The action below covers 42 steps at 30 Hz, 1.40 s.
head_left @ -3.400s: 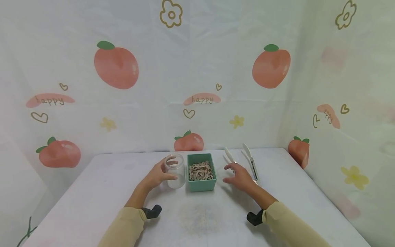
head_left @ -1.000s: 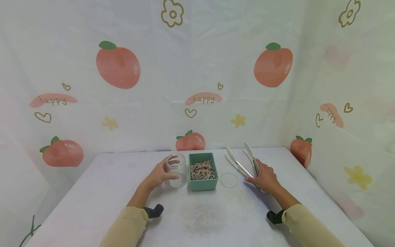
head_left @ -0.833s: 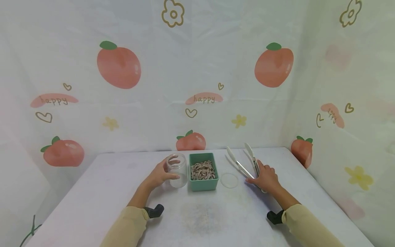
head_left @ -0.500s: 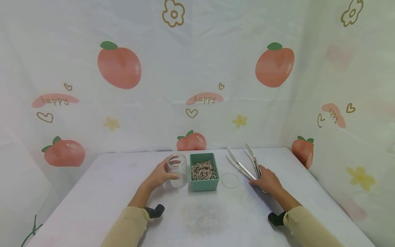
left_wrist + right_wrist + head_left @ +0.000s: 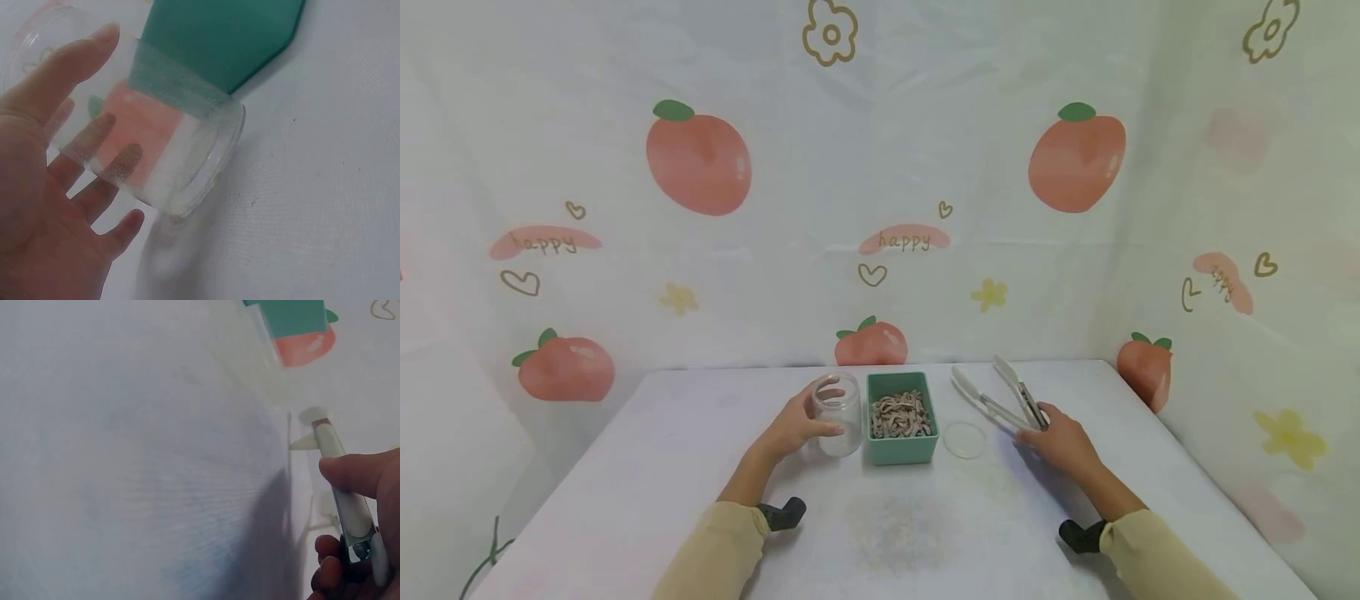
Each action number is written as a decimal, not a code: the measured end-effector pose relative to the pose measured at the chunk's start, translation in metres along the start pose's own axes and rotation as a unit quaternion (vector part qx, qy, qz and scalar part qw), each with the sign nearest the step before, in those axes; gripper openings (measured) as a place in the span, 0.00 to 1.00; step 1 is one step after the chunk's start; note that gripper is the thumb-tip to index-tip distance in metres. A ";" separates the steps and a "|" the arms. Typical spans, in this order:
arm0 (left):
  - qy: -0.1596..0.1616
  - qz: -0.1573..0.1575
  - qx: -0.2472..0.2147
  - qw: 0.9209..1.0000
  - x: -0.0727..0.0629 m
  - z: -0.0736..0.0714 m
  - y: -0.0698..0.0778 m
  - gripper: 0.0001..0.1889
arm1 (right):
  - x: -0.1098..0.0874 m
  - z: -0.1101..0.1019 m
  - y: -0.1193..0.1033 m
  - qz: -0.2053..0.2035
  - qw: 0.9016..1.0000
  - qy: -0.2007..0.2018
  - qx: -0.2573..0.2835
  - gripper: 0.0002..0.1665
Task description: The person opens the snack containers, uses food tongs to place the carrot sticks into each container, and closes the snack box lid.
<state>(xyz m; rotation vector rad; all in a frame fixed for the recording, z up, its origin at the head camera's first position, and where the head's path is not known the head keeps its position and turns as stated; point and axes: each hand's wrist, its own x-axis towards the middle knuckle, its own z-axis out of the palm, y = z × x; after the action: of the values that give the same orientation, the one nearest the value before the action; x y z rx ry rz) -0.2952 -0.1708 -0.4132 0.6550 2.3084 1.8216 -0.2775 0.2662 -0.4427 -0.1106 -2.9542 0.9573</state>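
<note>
My left hand point(image 5: 793, 423) holds a clear, wide-mouthed jar point(image 5: 841, 435) upright, thumb in front and fingers round the far side. No contents show inside. Just right of the jar stands a green rectangular box point(image 5: 901, 452) with greyish-brown twisted strips point(image 5: 901, 415) piled in it. A clear round lid point(image 5: 965, 440) lies flat beside the box. My right hand point(image 5: 1063, 446) grips metal tongs point(image 5: 1002, 410) near their hinged end. Their pale tips point away from me, spread apart. In the right wrist view, my thumb point(image 5: 353, 475) lies along one tong handle point(image 5: 345, 487).
The white-covered table point(image 5: 895, 533) meets a printed cloth backdrop point(image 5: 790, 283) at its rear edge. Another cloth wall point(image 5: 1262, 333) rises along the right side. A green cord point(image 5: 492, 554) shows at the lower left.
My right hand has moved right from beside the box and taken hold of the tongs, which have since shifted slightly. The lid shows uncovered now. My left hand stays at the jar.
</note>
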 end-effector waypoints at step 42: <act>0.042 -0.041 0.003 0.998 0.006 0.006 -0.015 0.54 | 0.016 -0.024 -0.039 -0.100 0.944 0.294 0.111 0.18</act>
<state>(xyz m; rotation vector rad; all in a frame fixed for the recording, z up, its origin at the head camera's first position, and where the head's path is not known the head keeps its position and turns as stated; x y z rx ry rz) -0.3024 -0.1657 -0.4282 0.4857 2.3554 1.8406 -0.2943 0.2500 -0.4006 -0.0727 -2.2529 1.0043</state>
